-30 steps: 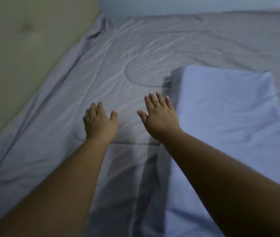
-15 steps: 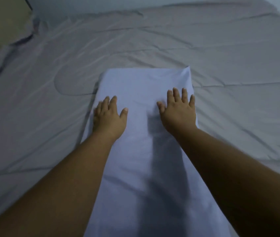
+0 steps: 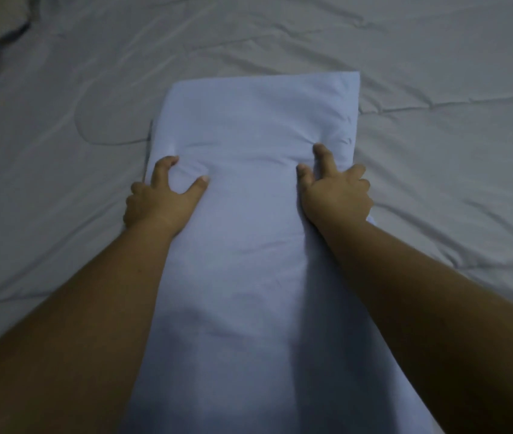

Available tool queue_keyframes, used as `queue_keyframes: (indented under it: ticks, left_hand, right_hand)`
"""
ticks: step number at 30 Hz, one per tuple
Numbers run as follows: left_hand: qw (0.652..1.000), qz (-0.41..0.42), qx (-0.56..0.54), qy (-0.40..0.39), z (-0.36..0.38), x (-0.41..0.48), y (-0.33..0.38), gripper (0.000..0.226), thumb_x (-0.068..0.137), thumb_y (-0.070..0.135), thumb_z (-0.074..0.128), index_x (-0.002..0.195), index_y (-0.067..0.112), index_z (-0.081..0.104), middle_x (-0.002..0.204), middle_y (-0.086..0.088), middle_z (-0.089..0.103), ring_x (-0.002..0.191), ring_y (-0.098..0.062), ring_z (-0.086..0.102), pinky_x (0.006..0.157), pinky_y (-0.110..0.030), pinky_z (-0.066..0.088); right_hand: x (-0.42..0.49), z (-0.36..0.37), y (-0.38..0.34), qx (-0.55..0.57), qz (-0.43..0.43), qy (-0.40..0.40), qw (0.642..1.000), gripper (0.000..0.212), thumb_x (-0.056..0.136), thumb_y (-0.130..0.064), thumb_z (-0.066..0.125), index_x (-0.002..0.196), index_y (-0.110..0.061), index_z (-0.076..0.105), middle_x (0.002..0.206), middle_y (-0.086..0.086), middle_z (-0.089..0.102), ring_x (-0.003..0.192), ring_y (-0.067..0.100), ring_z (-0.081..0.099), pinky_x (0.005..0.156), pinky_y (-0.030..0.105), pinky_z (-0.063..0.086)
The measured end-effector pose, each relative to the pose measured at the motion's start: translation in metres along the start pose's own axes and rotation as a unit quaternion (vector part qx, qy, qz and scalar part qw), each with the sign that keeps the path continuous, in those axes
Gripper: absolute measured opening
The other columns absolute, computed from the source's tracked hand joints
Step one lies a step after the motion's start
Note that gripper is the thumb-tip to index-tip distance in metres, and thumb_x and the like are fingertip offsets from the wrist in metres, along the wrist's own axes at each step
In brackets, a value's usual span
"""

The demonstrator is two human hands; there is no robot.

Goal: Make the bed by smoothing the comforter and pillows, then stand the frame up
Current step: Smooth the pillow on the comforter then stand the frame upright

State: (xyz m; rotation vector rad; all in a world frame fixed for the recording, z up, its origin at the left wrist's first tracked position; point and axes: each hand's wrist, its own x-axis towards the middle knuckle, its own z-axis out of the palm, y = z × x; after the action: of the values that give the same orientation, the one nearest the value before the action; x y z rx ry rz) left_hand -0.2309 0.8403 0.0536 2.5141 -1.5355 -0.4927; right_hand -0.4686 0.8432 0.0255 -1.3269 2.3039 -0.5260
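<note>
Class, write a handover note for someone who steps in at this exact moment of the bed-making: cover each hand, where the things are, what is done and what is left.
Left hand: gripping the left edge of the pillow, fingers curled into the fabric.
Right hand: gripping the pillow's right edge the same way.
Pillow: lies lengthwise on the comforter, running away from the person.
Done: nothing looks finished; the comforter is wrinkled, the pillow creased between the hands.
Left: smooth the pillow and comforter, then stand the frame up; it is not in view.

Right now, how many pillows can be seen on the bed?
1. The pale blue pillow lies lengthwise on the grey comforter, gripped at its sides by the left hand and right hand. Others may lie outside the view.
</note>
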Motion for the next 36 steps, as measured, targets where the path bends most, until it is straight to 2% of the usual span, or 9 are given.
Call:
queue_keyframes:
  ticks: [3,6,13,17,26,30,33,34,36]
  left_hand:
    - [0.999,0.014,-0.039,0.000,-0.004,-0.008,-0.003,0.066,0.070,0.079,0.048,0.115,0.034,0.033,0.111,-0.014,0.054,0.093,-0.034,0.056,0.083,-0.038,0.047]
    - [0.999,0.026,-0.041,-0.002,-0.006,-0.022,-0.008,0.063,0.073,0.075,0.050,0.106,0.025,0.032,0.096,-0.008,0.052,0.081,-0.028,0.052,0.075,-0.035,0.043]
    - [0.997,0.021,-0.072,0.002,-0.002,-0.080,-0.043,0.063,0.071,0.076,0.051,0.102,0.024,0.033,0.098,-0.011,0.059,0.089,-0.033,0.062,0.081,-0.041,0.051]
    - [0.997,0.020,-0.070,0.008,-0.002,-0.127,-0.067,0.060,0.074,0.073,0.052,0.102,0.023,0.034,0.101,-0.014,0.063,0.091,-0.036,0.062,0.076,-0.038,0.046]
    - [0.997,0.018,-0.073,0.010,0.003,-0.217,-0.128,0.059,0.073,0.074,0.051,0.102,0.025,0.034,0.100,-0.016,0.063,0.090,-0.039,0.063,0.073,-0.039,0.048]
    - [0.999,0.017,-0.033,0.020,0.004,-0.227,-0.137,0.064,0.072,0.077,0.047,0.110,0.026,0.038,0.113,-0.018,0.058,0.102,-0.039,0.058,0.084,-0.042,0.048]
    - [0.998,0.009,0.044,0.040,0.002,-0.225,-0.129,0.066,0.077,0.074,0.042,0.126,0.029,0.040,0.132,-0.019,0.041,0.118,-0.037,0.044,0.099,-0.044,0.035]
    - [0.996,0.025,0.063,0.055,0.003,-0.223,-0.122,0.063,0.081,0.069,0.042,0.132,0.032,0.038,0.139,-0.018,0.033,0.125,-0.036,0.037,0.104,-0.045,0.029]
    - [0.989,0.099,0.077,0.080,0.006,-0.216,-0.104,0.055,0.089,0.057,0.039,0.140,0.038,0.031,0.155,-0.010,0.014,0.141,-0.032,0.016,0.114,-0.046,0.013]
  right_hand:
    - [-0.005,-0.006,0.006,0.033,-0.016,0.006,0.999,0.050,0.085,-0.064,0.039,0.132,-0.050,0.033,0.129,0.016,0.040,0.117,0.038,0.043,0.098,0.049,0.036]
    - [-0.016,-0.011,0.013,0.039,-0.040,0.001,0.998,0.050,0.085,-0.063,0.040,0.132,-0.046,0.036,0.128,0.017,0.041,0.115,0.039,0.046,0.097,0.046,0.038]
    - [-0.069,-0.018,0.037,0.025,-0.052,-0.006,0.998,0.049,0.085,-0.064,0.041,0.130,-0.046,0.036,0.127,0.019,0.043,0.113,0.042,0.048,0.094,0.045,0.040]
    - [-0.116,-0.024,0.056,0.017,-0.065,0.008,0.998,0.050,0.084,-0.064,0.043,0.131,-0.045,0.037,0.121,0.022,0.047,0.108,0.043,0.051,0.092,0.045,0.043]
    - [-0.209,-0.026,0.098,-0.025,-0.080,0.032,0.996,0.053,0.083,-0.064,0.044,0.132,-0.046,0.038,0.119,0.025,0.051,0.108,0.044,0.052,0.091,0.045,0.045]
    - [-0.223,-0.032,0.099,-0.072,-0.058,0.030,0.995,0.055,0.085,-0.065,0.040,0.136,-0.046,0.034,0.124,0.023,0.046,0.112,0.043,0.046,0.096,0.046,0.039]
    - [-0.227,-0.032,0.082,-0.156,-0.039,0.074,0.984,0.059,0.089,-0.059,0.038,0.141,-0.035,0.031,0.139,0.025,0.037,0.124,0.041,0.036,0.104,0.048,0.027]
    - [-0.229,-0.028,0.072,-0.154,-0.058,0.074,0.984,0.060,0.090,-0.057,0.037,0.143,-0.030,0.030,0.146,0.024,0.030,0.131,0.040,0.029,0.108,0.048,0.020]
    - [-0.233,-0.013,0.046,-0.110,-0.169,0.050,0.978,0.059,0.093,-0.053,0.032,0.145,-0.024,0.029,0.155,0.017,0.021,0.140,0.036,0.021,0.113,0.047,0.013]
